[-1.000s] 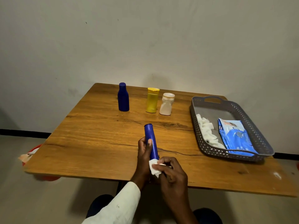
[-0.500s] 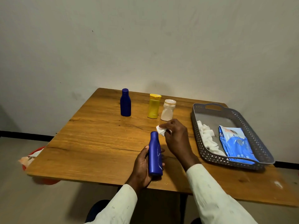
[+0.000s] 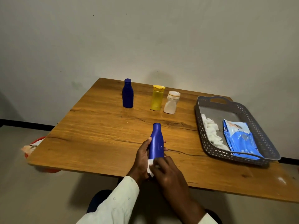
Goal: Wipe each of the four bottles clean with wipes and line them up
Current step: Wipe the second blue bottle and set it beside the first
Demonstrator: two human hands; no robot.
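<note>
Near edge of the wooden table (image 3: 97, 136): left hand (image 3: 142, 160) curled around the lower body of a blue bottle (image 3: 156, 141), thumb on its left side, fingertips showing past its right side; the bottle leans cap-end away from the person, above the tabletop. Right hand (image 3: 168, 173) closed over a white wipe (image 3: 150, 167), pressing it against the bottle's base (only a crumpled corner of the wipe shows between the two hands). Pale sleeves on both forearms. To the right, near the table's right edge, a grey perforated tray (image 3: 265, 135) with handles; inside it a blue wipes packet (image 3: 241, 139) on the right and a row of white folded wipes (image 3: 212, 131) along the left wall. Farther back, three bottles stand upright in a rough row: a dark blue bottle (image 3: 127, 93) at left, well apart from a yellow bottle (image 3: 157, 98), and just right of that a white bottle (image 3: 171, 102) with a pale cap. Beyond the table's left edge, on the floor, an orange-red item (image 3: 34, 145), partly hidden. Plain wall behind.
</note>
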